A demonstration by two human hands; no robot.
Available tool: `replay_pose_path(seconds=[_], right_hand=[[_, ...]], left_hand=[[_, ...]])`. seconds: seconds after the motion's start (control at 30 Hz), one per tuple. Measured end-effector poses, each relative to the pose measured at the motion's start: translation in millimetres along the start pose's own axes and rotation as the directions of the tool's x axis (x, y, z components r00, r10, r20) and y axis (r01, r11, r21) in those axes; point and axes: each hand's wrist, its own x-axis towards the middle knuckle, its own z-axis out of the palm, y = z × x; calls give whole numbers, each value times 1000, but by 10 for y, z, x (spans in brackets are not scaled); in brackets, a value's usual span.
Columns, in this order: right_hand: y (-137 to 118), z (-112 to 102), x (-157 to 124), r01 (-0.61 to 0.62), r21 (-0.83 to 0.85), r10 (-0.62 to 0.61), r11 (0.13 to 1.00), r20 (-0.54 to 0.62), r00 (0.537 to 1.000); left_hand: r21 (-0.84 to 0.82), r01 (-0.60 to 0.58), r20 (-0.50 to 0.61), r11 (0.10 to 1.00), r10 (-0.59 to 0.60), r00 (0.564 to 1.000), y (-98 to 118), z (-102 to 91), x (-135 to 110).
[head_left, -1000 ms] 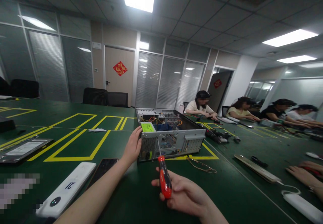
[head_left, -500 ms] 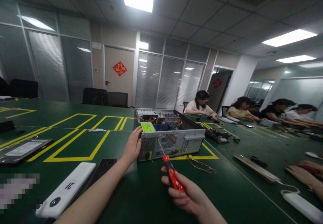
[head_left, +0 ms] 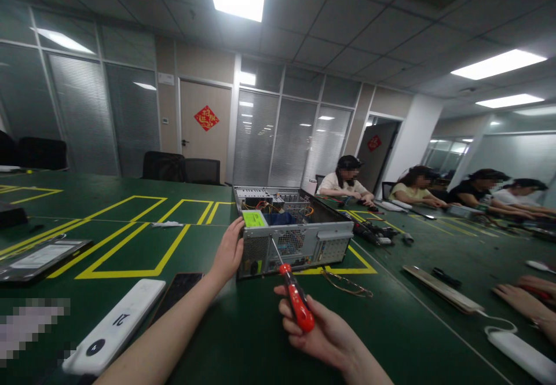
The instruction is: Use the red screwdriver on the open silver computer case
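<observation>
A metal desktop computer case lies on the table with its top open, showing wires and a power supply with a bright green label. My left hand grips the case's near left corner beside that label. In my right hand is a screwdriver with a red and black handle, the fingers loosely curled round it and the thumb along its side. The screwdriver's thin shaft slants up and left, its tip at the perforated back panel near the upper edge. Any screw there is too small to make out.
Left of my forearm lie a white device marked 21, a dark phone-like slab and a hard drive-like box. Thin cables lie right of the case. Several people sit along the right; a co-worker's hands rest at the right edge.
The screwdriver handle has turned slightly, and my right-hand fingers have shifted and loosened round it. My left hand and the case have stayed in place.
</observation>
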Motion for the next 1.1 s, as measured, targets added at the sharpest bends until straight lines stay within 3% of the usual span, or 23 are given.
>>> replay_pose_path(seconds=[0.1, 0.23, 0.57, 0.7, 0.83, 1.1], right_hand=[[-8, -8, -5, -7, 68, 9, 998, -29, 1000], [-18, 13, -9, -35, -8, 35, 999, -33, 999], [30, 7, -25, -65, -125, 76, 990, 79, 994], [84, -82, -3, -165, -236, 208, 958, 168, 964], [181, -189, 82, -362, -296, 392, 884, 50, 918], [374, -329, 283, -463, -362, 443, 809, -142, 885]], left_hand=[[1, -4, 0, 1000, 4, 1000, -4, 3, 0], [-4, -14, -3, 1000, 14, 1000, -4, 5, 0], [5, -7, -6, 1000, 7, 1000, -4, 6, -1], [1, 3, 1, 1000, -3, 1000, -2, 2, 1], [0, 5, 5, 1000, -5, 1000, 6, -8, 2], [-4, 5, 8, 1000, -5, 1000, 18, -12, 7]])
